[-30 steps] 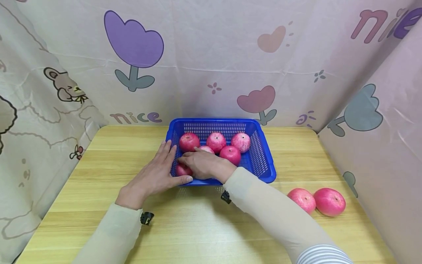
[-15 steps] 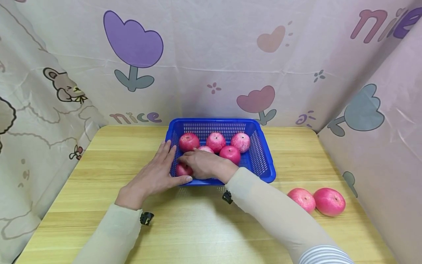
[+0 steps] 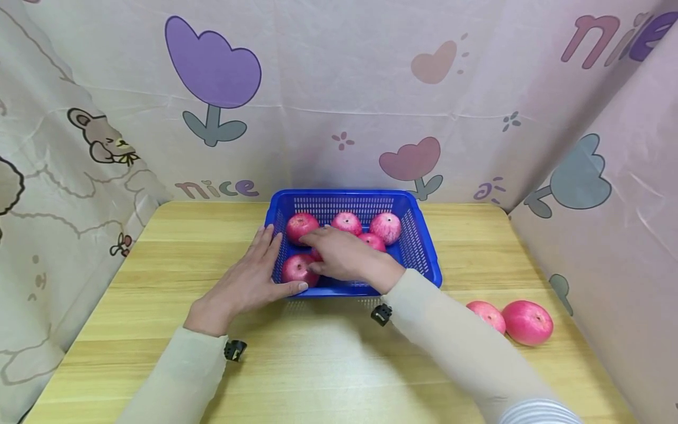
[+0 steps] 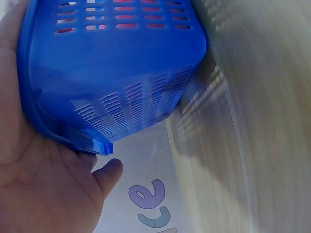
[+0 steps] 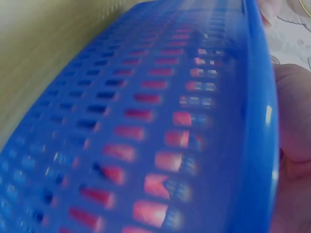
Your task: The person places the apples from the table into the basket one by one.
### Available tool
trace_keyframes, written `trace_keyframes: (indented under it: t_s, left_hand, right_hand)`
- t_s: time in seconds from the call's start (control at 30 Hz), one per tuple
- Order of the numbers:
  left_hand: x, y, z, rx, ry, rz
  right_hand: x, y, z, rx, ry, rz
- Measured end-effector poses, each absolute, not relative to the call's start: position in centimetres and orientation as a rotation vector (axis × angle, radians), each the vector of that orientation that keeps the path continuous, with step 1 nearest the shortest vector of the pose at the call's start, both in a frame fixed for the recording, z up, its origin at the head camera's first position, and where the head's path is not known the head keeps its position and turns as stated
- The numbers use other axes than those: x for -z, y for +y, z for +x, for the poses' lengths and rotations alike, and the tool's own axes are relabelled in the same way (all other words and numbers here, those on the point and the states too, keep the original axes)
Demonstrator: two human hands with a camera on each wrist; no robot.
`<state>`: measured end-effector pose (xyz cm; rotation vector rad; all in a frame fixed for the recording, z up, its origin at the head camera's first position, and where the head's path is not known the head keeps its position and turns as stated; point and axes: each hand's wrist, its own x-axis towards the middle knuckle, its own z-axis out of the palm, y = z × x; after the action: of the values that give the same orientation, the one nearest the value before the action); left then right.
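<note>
My left hand rests on the front left corner of the blue plastic basket, fingers straight along the left rim and thumb on the front rim. Inside the basket, a red apple sits in the front left corner. My right hand is over the middle of the basket, thumb and forefinger spread, just right of that apple. Most of another apple is hidden beneath it. Behind are a red apple, a striped apple and a paler apple. One more apple is partly covered by the hand.
Two apples, a pinkish apple and a redder apple, lie on the wooden table at the right; my right sleeve partly covers the first. A printed curtain stands behind and at both sides.
My right hand has let go of the front left apple and moved up and to the right, uncovering more of it. The left hand stays on the basket's corner.
</note>
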<state>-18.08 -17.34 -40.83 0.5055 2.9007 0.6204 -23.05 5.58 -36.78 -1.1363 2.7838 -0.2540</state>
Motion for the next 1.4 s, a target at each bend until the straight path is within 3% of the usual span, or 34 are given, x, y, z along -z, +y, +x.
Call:
trace_keyframes:
  t_s: [0.77, 1.4]
  left_hand:
    - [40.6, -17.5, -17.9, -0.639, 2.909, 0.478]
    - [40.9, -17.1, -17.9, -0.645, 2.909, 0.486]
  right_hand:
    - [36.0, 16.5, -21.3, 0.690, 3.099, -0.853]
    - [35.0, 27.0, -17.3, 0.341, 3.074, -0.482]
